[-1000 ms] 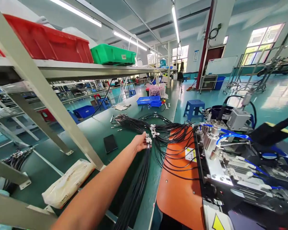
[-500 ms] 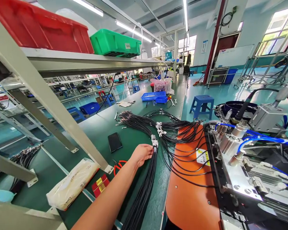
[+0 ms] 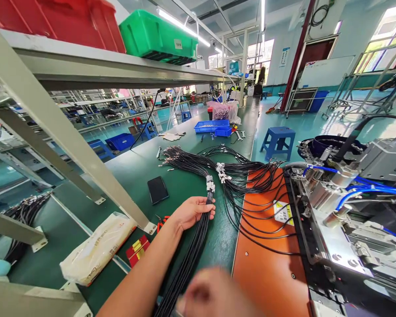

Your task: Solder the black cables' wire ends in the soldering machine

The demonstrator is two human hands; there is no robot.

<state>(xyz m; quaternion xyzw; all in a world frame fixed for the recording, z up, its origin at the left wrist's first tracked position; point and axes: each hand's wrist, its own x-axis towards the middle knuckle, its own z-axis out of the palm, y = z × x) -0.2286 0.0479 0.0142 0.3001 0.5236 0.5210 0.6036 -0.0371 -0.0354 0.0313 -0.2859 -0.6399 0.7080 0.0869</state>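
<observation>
The green counter (image 3: 135, 176) carries everything here, and places below are given from it. At its right edge stands one grey machine (image 3: 343, 207) with blue air hoses, fronted by one orange mat (image 3: 267, 264). Across the counter's middle lies one loose heap of black cables (image 3: 237, 176), spilling onto the mat.

The step in hand looks like drawing one cable bundle (image 3: 193, 251) out of that heap: the left hand (image 3: 191, 211) is curled around the bundle just below its metal connectors (image 3: 210, 184), over the counter's middle. The right hand (image 3: 214, 293) is a blur at the counter's near edge; whether it grips anything I cannot tell. The next move likely calls for a second grip lower on the bundle, keeping the strands together.

Smaller things: one white plastic bag (image 3: 95, 251), one black phone (image 3: 157, 189), one red packet (image 3: 137, 250).
</observation>
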